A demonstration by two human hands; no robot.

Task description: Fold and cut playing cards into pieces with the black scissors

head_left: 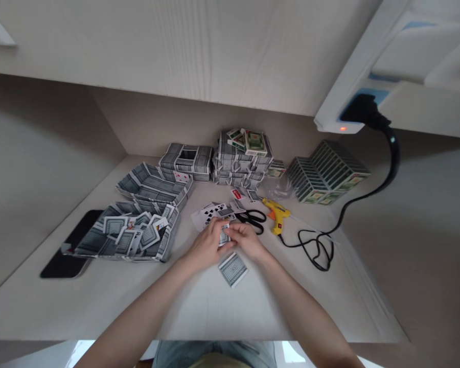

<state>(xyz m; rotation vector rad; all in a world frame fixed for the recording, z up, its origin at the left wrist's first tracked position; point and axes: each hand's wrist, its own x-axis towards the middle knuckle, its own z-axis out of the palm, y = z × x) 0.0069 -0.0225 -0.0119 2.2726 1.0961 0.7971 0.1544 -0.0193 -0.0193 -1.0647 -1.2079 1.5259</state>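
Both my hands meet over the middle of the desk around one playing card [224, 235] with a grey patterned back. My left hand [208, 243] grips its left side, and the fingers of my right hand [245, 238] pinch its right side. Just below them another grey-backed card [233, 269] lies flat on the desk. Behind my hands are several loose cards [211, 213], some face up, with black-handled scissors [252, 219] to their right. A yellow glue gun [276, 214] lies further right, its black cord running to a plug.
At left, open trays built from cards [153, 185] stand, the front one [167, 240] holding loose cards and overlapping a dark phone [71, 255]. Card-built boxes [239, 159] and stacked card packs [329, 171] line the back. A power strip [352, 97] hangs upper right; a shelf [199, 56] overhangs the desk.
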